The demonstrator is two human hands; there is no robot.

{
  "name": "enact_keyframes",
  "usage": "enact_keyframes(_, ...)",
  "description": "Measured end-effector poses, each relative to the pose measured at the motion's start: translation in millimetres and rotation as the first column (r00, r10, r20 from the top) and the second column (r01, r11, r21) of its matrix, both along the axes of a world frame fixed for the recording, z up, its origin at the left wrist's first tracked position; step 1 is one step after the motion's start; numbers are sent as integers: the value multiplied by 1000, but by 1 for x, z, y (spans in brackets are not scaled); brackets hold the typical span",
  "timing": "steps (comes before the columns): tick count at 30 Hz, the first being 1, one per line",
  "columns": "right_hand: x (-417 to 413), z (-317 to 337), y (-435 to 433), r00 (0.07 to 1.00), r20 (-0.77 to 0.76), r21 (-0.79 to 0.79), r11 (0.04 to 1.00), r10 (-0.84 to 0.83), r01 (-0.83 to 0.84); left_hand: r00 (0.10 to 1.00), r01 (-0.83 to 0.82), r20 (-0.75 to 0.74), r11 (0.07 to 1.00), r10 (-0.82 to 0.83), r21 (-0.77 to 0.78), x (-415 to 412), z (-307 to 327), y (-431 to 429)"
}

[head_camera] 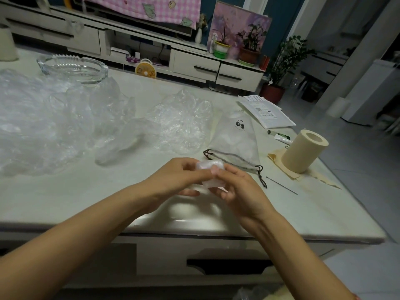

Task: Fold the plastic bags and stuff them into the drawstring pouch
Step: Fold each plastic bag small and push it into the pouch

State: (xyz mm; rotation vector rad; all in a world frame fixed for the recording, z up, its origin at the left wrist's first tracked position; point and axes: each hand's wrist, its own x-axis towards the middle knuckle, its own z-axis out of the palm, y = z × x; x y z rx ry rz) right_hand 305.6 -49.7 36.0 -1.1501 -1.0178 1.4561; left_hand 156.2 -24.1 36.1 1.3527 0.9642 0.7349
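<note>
Hands (173,180) — folded bag (208,166) mostly hidden

Loose plastic bags (43,126) cover the table's (108,202) left half, with the glass ashtray (73,69) behind them, the drawstring pouch (236,139) to their right, and the paper roll (303,152) by the right edge.

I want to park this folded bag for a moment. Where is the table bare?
Bare: the near-left strip of table between the loose bags and the front edge; the near-right corner, this side of the thin rod and paper roll; the far middle between ashtray and envelopes. Crowded: left half and around the pouch.
</note>
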Motion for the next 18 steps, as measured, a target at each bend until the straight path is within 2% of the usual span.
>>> enact_keyframes(5, 5, 7, 1, 1000, -15, -50, 998, 22, -23, 978, -77, -174, 971, 118, 227, 13, -4, 9)
enact_keyframes(7, 8, 7, 2, 997, 77, -43, 999, 15, -12, 973, -89, -190, 970, 134, 225, 17, -6, 16)
enact_keyframes(10, 16, 4, 7, 953, 276, -9, 991, -123, 130, 975, -117, -164, 972, 152, 206, 24, -12, 24)
enact_keyframes(12, 26, 1, 10, 958, 233, -11, 984, -169, 176, 982, -117, -127, 975, 142, 187, 32, -15, 28)
enact_keyframes(14, 33, -1, 13, 975, 179, -16, 991, -128, 133, 990, -78, -106, 982, 97, 173, 40, -17, 29)
enact_keyframes(16, 38, -1, 15, 964, 247, 11, 995, -98, 99, 993, -39, -104, 981, 60, 192, 45, -18, 29)
enact_keyframes(18, 44, -2, 20, 949, 276, 21, 988, -154, 154, 990, -44, -121, 973, 73, 228, 50, -17, 31)
